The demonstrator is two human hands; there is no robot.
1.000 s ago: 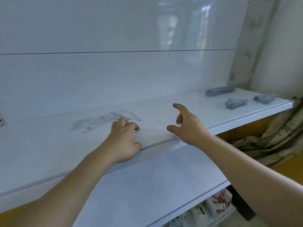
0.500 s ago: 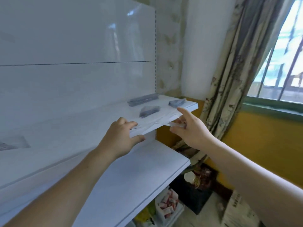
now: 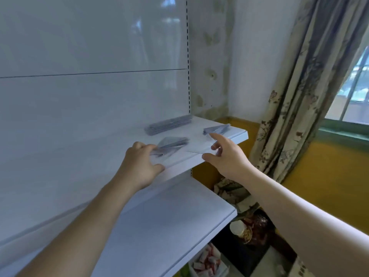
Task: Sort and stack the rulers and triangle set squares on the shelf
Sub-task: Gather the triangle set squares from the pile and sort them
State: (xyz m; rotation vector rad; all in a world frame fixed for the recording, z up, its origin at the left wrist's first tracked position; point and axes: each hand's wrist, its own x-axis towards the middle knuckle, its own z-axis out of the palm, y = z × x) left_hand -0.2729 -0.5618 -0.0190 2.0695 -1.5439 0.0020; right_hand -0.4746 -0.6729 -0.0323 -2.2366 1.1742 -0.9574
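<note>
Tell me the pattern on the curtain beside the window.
The curtain is pale cream with a faded grey-blue floral print, seen best in the head view.

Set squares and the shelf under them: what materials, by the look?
The set squares: probably clear plastic, glossy; the shelf shows through them. Shelf: looks like white painted sheet metal, smooth, faint sheen, thin folded front lip; coated board not excluded.

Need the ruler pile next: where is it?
In the head view, the ruler pile lies at the back right of the upper shelf, against the back panel, just behind the set-square pile.
</note>
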